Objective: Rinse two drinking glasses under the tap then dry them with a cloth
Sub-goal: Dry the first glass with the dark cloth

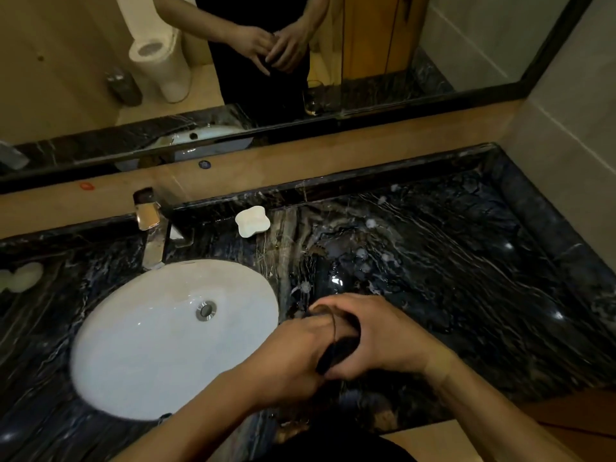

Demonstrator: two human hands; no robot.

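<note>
Two bare hands meet at the near edge of a dark marbled counter (466,261), just right of one white oval sink (160,345). Between them is one drinking glass (328,331), seen only as a thin rim and a dark body. Its long axis runs tilted, with the rim toward the far left and the base toward the near side. The left hand (293,355) curls against the glass from the left. The right hand (376,335) wraps over it from the right, fingers bent round it. Whether a cloth is in the grip cannot be told.

A second glass (313,98) shows only as a reflection in the mirror (466,45), standing upright.

One chrome tap (150,225) stands behind the sink. One white soap dish (252,221) sits to its right. Water drops speckle the counter. A tan ledge runs beneath the wall-wide mirror, and pale tiled walls close the right side.
</note>
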